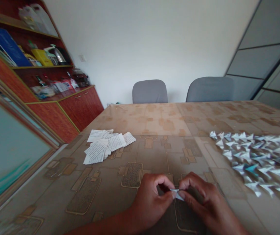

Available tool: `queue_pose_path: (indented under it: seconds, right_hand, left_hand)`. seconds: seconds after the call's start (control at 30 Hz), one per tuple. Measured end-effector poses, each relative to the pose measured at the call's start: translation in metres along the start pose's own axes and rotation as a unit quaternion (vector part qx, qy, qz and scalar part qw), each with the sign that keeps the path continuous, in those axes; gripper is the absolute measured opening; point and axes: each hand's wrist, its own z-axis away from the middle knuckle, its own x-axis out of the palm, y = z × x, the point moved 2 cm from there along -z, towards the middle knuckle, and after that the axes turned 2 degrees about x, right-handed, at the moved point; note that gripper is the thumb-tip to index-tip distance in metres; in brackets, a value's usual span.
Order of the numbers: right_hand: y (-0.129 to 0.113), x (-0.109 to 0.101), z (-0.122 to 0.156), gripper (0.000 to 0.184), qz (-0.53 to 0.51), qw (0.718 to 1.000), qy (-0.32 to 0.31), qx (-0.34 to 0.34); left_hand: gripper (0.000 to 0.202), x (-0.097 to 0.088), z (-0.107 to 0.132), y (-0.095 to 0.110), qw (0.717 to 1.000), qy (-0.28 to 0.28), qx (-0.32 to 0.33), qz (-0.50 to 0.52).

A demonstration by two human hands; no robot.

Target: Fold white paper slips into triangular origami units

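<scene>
Both my hands meet low over the near edge of the table. My left hand [152, 199] and my right hand [200, 199] pinch a small folded piece of white paper [177, 194] between their fingertips. The fingers of both hands are curled tight around it, just above the patterned tablecloth [154, 153]. A loose pile of printed paper slips [105, 147] lies further off to the left. A spread of several folded paper triangles [254, 156] covers the table to the right.
Two grey chairs [150, 91] [209, 88] stand at the far side of the table. A red-brown shelf unit [44, 75] with books and clutter fills the left wall. A framed picture [7, 150] leans at the left. Grey panels [264, 58] stand at the right.
</scene>
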Motion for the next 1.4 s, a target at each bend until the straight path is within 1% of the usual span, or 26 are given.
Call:
queue_pose_path:
  seconds: [0.07, 0.1, 0.17, 0.23, 0.3, 0.4, 0.5, 0.57, 0.63, 0.7, 0.77, 0.8, 0.87, 0.93, 1.0, 1.07, 1.13, 1.23, 1.3, 1.4]
  right_hand:
    - [0.004, 0.002, 0.0, 0.02, -0.024, 1.0, -0.004, 0.008]
    - [0.006, 0.003, 0.0, 0.02, -0.041, 0.999, -0.003, 0.009]
    - [0.012, 0.006, 0.001, 0.021, -0.075, 0.997, 0.006, 0.009]
    - [0.017, 0.008, 0.002, 0.02, -0.104, 0.994, 0.016, 0.009]
    - [0.017, 0.008, 0.002, 0.018, -0.122, 0.992, 0.015, 0.012]
    - [0.012, 0.007, 0.002, 0.013, -0.103, 0.995, 0.004, 0.005]
    - [0.006, 0.005, 0.002, 0.011, -0.048, 0.999, 0.008, -0.013]
    - [0.004, 0.004, 0.002, 0.015, -0.033, 0.999, 0.014, -0.021]
    - [0.005, 0.004, 0.003, 0.018, -0.046, 0.998, 0.021, -0.022]
    - [0.008, 0.004, 0.003, 0.018, -0.076, 0.996, 0.033, -0.017]
    - [0.011, 0.005, 0.003, 0.017, -0.101, 0.994, 0.045, -0.015]
    - [0.012, 0.005, 0.003, 0.017, -0.11, 0.993, 0.048, -0.015]
    - [0.013, 0.007, 0.002, 0.015, -0.119, 0.992, 0.043, -0.021]
    - [0.011, 0.008, 0.002, 0.009, -0.112, 0.993, 0.038, -0.026]
    - [0.008, 0.007, 0.003, 0.004, -0.09, 0.995, 0.04, -0.032]
    - [0.005, 0.006, 0.003, 0.011, -0.069, 0.996, 0.036, -0.039]
    - [0.003, 0.005, 0.003, 0.017, -0.071, 0.996, 0.036, -0.035]
    - [0.005, 0.004, 0.001, 0.017, -0.106, 0.994, 0.038, -0.012]
    - [0.007, 0.004, 0.0, 0.017, -0.135, 0.99, 0.037, 0.008]
    - [0.009, 0.005, -0.002, 0.018, -0.165, 0.985, 0.036, 0.03]
  left_hand:
    - [0.003, 0.001, 0.0, -0.003, 1.0, -0.003, -0.007, 0.027]
    - [0.005, 0.002, 0.0, -0.006, 0.998, -0.007, -0.013, 0.059]
    - [0.017, 0.006, 0.0, -0.011, 0.99, -0.03, -0.031, 0.133]
    - [0.018, 0.008, 0.0, -0.013, 0.984, -0.045, -0.047, 0.168]
    - [0.014, 0.009, 0.001, -0.012, 0.987, -0.028, -0.053, 0.146]
    - [0.008, 0.005, 0.003, -0.004, 0.997, 0.014, -0.036, 0.062]
    - [0.007, 0.001, 0.004, 0.005, 1.0, 0.017, 0.003, -0.021]
    - [0.009, 0.002, 0.004, 0.007, 0.999, 0.013, 0.016, -0.043]
    - [0.008, 0.003, 0.004, 0.004, 1.0, 0.01, 0.004, -0.027]
    - [0.007, 0.007, 0.004, 0.0, 0.999, -0.009, -0.019, 0.033]
    - [0.013, 0.011, 0.005, -0.004, 0.994, -0.032, -0.043, 0.098]
    - [0.014, 0.012, 0.005, -0.005, 0.992, -0.035, -0.049, 0.114]
    - [0.012, 0.012, 0.005, -0.007, 0.993, -0.018, -0.049, 0.102]
    - [0.012, 0.011, 0.006, -0.007, 0.998, 0.003, -0.033, 0.057]
    - [0.011, 0.011, 0.007, -0.006, 1.0, 0.005, -0.018, 0.014]
    - [0.011, 0.011, 0.008, -0.006, 1.0, 0.0, -0.011, -0.02]
    - [0.011, 0.012, 0.008, -0.006, 0.999, -0.002, -0.008, -0.041]
    - [0.008, 0.012, 0.007, -0.007, 0.999, 0.009, -0.014, -0.028]
    - [0.005, 0.012, 0.007, -0.008, 0.999, 0.009, -0.032, 0.012]
    - [0.006, 0.012, 0.006, -0.011, 0.996, -0.002, -0.061, 0.069]
